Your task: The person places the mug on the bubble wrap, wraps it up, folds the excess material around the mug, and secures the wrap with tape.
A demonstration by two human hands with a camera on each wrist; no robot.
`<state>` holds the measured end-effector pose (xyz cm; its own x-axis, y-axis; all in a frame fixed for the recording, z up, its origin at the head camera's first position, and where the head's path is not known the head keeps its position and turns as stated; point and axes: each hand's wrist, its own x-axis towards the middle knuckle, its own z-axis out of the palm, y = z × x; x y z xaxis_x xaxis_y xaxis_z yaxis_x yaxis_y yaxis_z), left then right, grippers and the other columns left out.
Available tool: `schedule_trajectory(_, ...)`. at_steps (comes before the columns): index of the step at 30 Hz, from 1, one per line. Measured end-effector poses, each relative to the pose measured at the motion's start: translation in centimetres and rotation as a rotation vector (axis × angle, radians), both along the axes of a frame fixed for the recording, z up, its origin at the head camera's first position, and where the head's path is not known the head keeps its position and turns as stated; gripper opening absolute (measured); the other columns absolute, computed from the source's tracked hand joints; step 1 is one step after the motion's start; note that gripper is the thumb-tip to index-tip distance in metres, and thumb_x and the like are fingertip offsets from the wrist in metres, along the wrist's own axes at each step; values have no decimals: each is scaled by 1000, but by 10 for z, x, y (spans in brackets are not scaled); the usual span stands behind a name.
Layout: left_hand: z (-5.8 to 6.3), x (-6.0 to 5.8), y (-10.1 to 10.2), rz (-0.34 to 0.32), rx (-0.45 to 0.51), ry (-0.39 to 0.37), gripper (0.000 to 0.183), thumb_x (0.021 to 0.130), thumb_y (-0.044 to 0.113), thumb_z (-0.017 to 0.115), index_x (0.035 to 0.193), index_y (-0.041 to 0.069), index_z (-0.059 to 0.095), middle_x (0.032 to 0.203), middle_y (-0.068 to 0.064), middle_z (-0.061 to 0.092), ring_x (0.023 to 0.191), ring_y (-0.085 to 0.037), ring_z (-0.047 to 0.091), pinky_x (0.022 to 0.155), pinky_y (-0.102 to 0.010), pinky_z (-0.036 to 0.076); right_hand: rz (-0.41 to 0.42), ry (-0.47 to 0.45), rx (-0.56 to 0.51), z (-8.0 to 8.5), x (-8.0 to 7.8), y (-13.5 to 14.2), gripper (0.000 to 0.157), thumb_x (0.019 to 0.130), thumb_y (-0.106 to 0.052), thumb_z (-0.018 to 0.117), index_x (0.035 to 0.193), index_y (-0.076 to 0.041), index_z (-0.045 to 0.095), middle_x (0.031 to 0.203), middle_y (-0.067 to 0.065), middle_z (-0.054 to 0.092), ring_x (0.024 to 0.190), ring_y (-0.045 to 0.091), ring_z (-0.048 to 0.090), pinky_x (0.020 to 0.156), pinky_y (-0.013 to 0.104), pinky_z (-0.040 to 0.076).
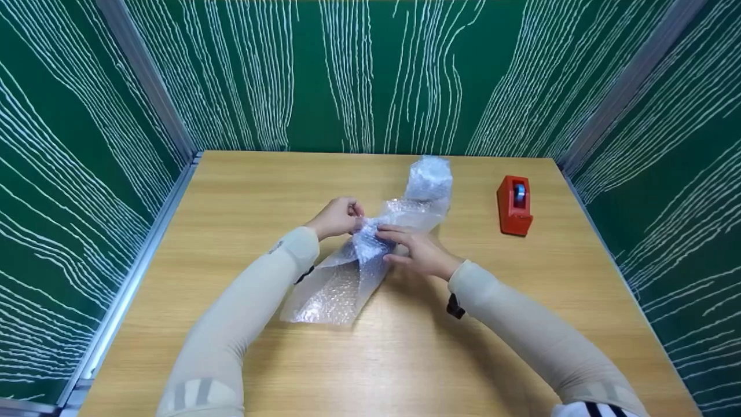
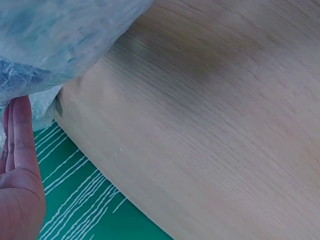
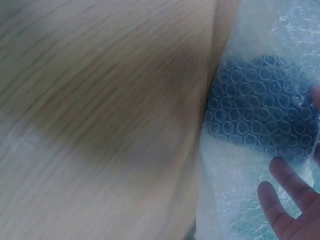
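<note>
A long sheet of clear bubble wrap (image 1: 330, 295) lies diagonally across the wooden table, its middle folded over in a crumpled bundle. A dark, rounded item (image 3: 260, 110) shows through the bubbles in the right wrist view; its kind is hidden by the wrap. My left hand (image 1: 336, 218) pinches the wrap at the left side of the bundle, and its fingers (image 2: 22, 135) reach to the wrap's underside in the left wrist view. On the right side, my right hand (image 1: 422, 252) rests on the bundle with fingers spread and fairly straight.
A red tape dispenser (image 1: 514, 205) with a roll of tape stands at the right of the table (image 1: 243, 191). The wrap's far end (image 1: 429, 178) forms a loose roll near the back edge. Green panels (image 1: 307, 75) with white lines enclose the back and sides.
</note>
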<state>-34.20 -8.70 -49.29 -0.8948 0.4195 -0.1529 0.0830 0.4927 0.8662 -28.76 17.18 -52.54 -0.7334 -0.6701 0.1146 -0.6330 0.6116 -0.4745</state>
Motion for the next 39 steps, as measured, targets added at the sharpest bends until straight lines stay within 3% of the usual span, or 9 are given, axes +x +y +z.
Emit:
schedule_trajectory(3,0,-1,0,-12,12,-12,18,99,3,62,117,-1,66,100,-6,63,87,-19,62,99,-56,64,1,7,11,0,0,-1,61,103,-30,74,160,-15,55,167,10,52,154,37,50,129,57,38)
schedule_trajectory(10,0,-2,0,-83,-70,-4,28,100,6,65,127,2,73,117,-12,70,103,-23,64,93,-39,64,16,-39,71,-2,0,-6,62,104,-35,73,160,-14,54,163,12,57,150,39,53,127,58,41)
schedule_trajectory(17,3,-1,1,-152,-168,-1,31,101,11,70,131,7,75,128,-13,71,114,-27,64,105,-45,60,57,-25,70,-3,-3,-10,47,107,-27,68,150,-6,64,150,17,68,139,39,62,121,57,47)
schedule_trajectory(23,9,0,0,-247,-232,-1,42,102,13,68,143,7,67,141,-13,67,120,-28,62,106,-46,59,98,15,65,-2,-5,-11,38,108,-24,68,138,-2,70,134,17,75,124,39,71,112,56,54)
schedule_trajectory(31,17,1,1,-294,-297,-44,37,104,11,68,141,10,64,141,-15,65,125,-32,65,105,-48,61,99,-5,58,-3,-7,-12,21,106,-22,70,116,-5,77,107,11,79,99,32,74,96,51,61)
schedule_trajectory(39,21,2,3,-294,-342,-65,35,106,15,70,140,12,63,141,-15,65,125,-32,65,108,-49,60,107,-23,56,-5,-8,-13,17,106,-22,70,98,-8,73,91,6,74,82,21,66,81,42,59)
